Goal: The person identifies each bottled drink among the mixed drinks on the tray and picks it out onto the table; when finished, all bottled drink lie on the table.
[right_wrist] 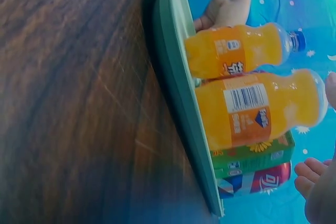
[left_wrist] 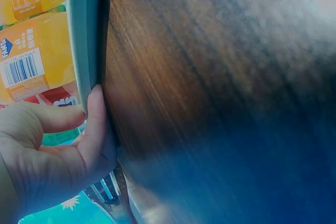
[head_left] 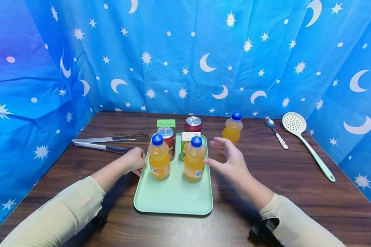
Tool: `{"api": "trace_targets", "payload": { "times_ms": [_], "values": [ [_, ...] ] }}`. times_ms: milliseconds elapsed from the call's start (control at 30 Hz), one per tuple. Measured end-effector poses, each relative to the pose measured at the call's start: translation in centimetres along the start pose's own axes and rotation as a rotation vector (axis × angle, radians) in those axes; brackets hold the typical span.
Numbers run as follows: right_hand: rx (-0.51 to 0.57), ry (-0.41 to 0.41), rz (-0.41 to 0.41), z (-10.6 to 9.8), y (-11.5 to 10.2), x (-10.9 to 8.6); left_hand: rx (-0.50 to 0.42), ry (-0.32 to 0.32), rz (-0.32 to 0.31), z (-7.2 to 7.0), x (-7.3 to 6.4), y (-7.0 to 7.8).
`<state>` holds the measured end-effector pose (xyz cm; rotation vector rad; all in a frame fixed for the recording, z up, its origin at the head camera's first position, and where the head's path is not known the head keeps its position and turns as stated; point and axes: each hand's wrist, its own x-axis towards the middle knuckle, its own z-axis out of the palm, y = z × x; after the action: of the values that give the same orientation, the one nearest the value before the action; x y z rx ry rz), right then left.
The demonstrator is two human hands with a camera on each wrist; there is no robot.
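My left hand [head_left: 135, 160] pinches the left rim of a light green tray [head_left: 173, 200], thumb above and fingers below in the left wrist view. On the tray stand two bottles of orange soda with blue caps, a left bottle [head_left: 159, 163] and a right bottle [head_left: 194, 164]. My right hand [head_left: 230, 159] is spread beside the right bottle, thumb close to it; contact cannot be told. Behind the bottles are a red can [head_left: 171, 142] and a green carton [head_left: 185, 145]. Farther back are another green carton [head_left: 166, 122] and another red can [head_left: 193, 124], their bases hidden.
A third orange soda bottle [head_left: 233, 128] stands on the table beyond my right hand. Tongs [head_left: 111, 140] lie at the left. A spoon [head_left: 276, 133] and a slotted skimmer [head_left: 309, 147] lie at the right. A blue star-and-moon cloth [head_left: 179, 68] hangs behind the table.
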<state>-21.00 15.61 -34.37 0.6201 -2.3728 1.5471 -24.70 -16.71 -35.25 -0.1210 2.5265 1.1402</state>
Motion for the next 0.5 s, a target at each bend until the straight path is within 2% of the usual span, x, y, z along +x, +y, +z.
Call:
{"api": "trace_targets", "payload": {
  "times_ms": [167, 500],
  "values": [
    [0.002, 0.005, 0.000, 0.8, -0.2, 0.1, 0.003, 0.003, -0.002, 0.0, 0.0, 0.1],
    [-0.017, 0.022, -0.094, 2.3, -0.1, 0.5, 0.003, 0.008, -0.007, 0.0, 0.0, 0.1]
  ]
}}
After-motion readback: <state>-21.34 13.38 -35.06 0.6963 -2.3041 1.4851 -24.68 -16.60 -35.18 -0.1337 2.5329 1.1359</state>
